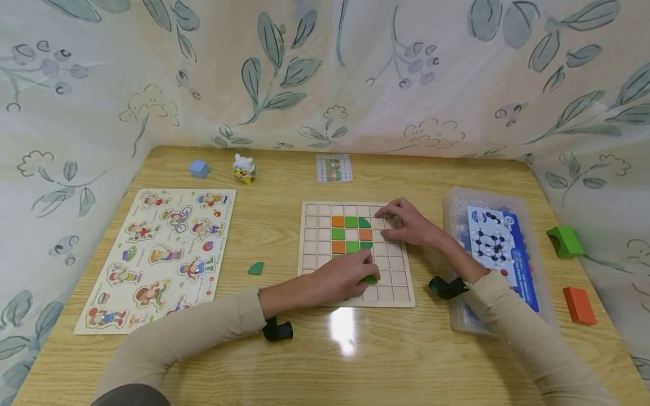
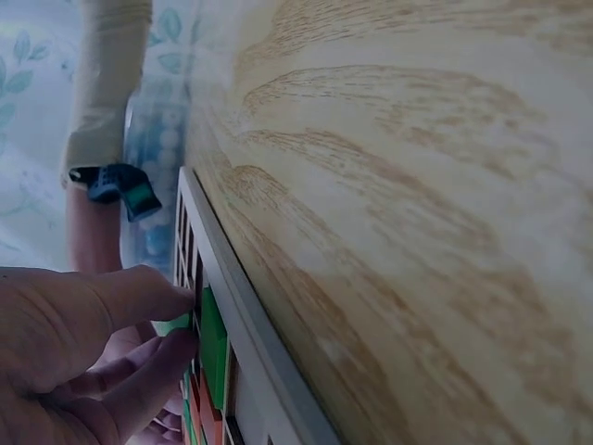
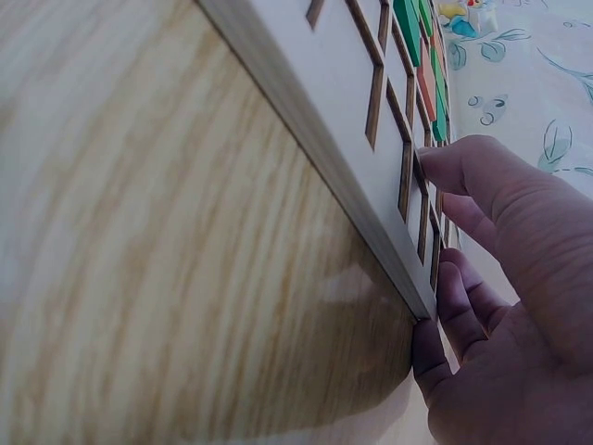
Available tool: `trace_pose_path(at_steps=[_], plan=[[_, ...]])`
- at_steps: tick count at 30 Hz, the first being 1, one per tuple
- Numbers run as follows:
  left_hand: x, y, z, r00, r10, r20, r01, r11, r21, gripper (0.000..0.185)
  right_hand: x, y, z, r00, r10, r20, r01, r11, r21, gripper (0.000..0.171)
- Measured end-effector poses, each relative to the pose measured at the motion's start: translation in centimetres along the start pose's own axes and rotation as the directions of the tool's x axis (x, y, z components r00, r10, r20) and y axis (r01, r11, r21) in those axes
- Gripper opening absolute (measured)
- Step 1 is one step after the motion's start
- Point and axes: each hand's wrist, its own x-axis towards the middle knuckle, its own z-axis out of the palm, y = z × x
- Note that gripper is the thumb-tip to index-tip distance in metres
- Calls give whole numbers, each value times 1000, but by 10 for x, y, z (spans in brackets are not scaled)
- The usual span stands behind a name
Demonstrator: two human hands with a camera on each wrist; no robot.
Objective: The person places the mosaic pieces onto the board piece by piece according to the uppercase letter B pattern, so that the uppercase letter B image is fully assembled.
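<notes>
Fingers of the left hand (image 1: 341,277) pinch a green tile (image 1: 370,279) on the grid board (image 1: 401,293); the right hand (image 1: 408,223) lies flat and loose on it.

Play corner | wooden table (image 1: 325,349) | leaf-print curtains (image 1: 325,73) | toy puzzles (image 1: 162,254)

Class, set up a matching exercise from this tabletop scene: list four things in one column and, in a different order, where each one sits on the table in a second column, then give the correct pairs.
Things
1. blue cube
2. loose green quarter-round piece
3. orange block
4. small pattern card

Places
A. on the table between the character puzzle and the grid board
B. at the back edge, straight behind the grid board
C. back left, beside the small toy figure
D. far right, beyond the clear plastic box

Pairs: 1-C, 2-A, 3-D, 4-B
</notes>
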Motion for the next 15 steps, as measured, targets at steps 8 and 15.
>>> trace_pose_path(at_steps=[8,15], plan=[[-1,2,4,999,10,-30,-9,999,34,22,0,1,1,1000,3,-2,-3,1000,-7,38],[-1,3,3,999,24,-34,-21,995,95,24,0,0,-1,1000,-2,-6,2,1000,-18,38]])
